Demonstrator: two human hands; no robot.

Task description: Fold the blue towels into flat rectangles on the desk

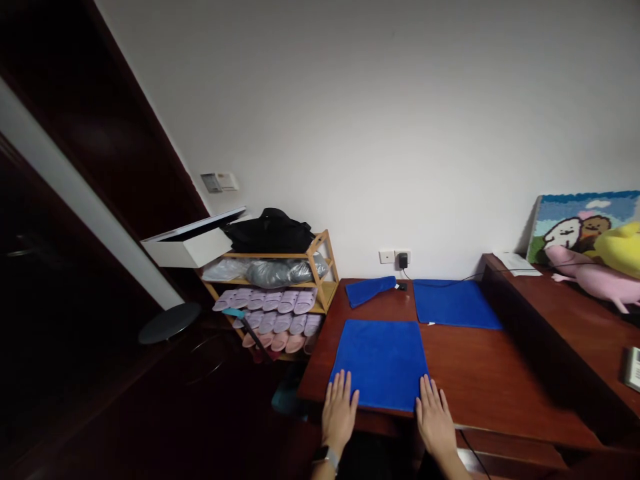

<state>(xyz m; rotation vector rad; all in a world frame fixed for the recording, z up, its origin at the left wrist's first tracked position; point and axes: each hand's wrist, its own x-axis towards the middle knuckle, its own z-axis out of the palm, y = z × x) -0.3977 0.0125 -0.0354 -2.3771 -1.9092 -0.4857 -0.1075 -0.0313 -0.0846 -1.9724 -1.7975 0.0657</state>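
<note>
The near blue cloth (383, 360) is spread flat on the left of the table (485, 373), its near corners touched by the left hand (340, 410) and the right hand (434, 413) with nothing gripped, and it seems soft, light and floppy, best held by its corners.

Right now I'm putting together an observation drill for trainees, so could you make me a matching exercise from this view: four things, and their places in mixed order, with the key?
Things
1. left hand
2. black bag
3. right hand
4. narrow blue cloth

Places
A. at the near right corner of the nearest blue cloth
B. at the far left of the table
C. at the near left corner of the nearest blue cloth
D. on top of the wooden rack

Right pairs: 1-C, 2-D, 3-A, 4-B
</note>
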